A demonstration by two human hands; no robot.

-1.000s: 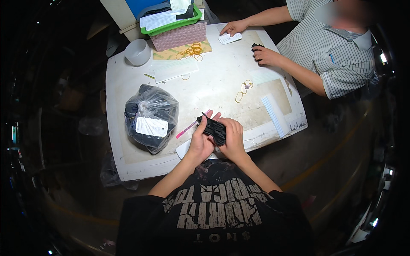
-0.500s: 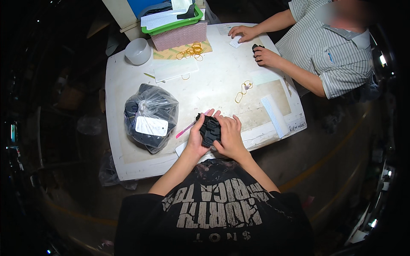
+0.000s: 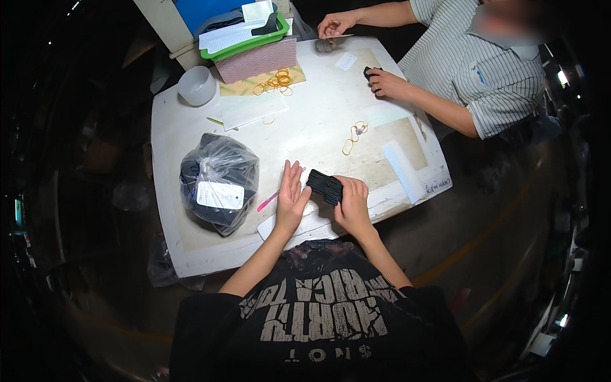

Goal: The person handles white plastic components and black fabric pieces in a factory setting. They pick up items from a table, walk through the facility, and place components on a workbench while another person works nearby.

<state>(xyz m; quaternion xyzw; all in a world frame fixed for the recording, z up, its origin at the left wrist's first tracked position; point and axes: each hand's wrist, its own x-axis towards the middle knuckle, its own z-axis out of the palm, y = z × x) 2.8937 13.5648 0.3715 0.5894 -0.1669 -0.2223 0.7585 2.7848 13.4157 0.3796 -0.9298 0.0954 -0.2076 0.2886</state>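
Note:
A stack of thin black pieces, perhaps fabric, is gripped at its right end by my right hand. My left hand is open, its fingers straight and together, with the thumb close to the stack's left end; I cannot tell whether it touches. Beside that hand lies a pink pen on the white table. Farther left sits a tied clear plastic bag full of dark items, with a white label on it.
Across the table, a person's hand holds something black, and their other hand holds a card. Rubber bands lie before a green basket, and more bands lie mid-table. A white bowl stands far left.
My left hand has come off the black stack and straightened its fingers. My right hand now holds the stack, shifted right. The other person's far hand has lifted away from the white card.

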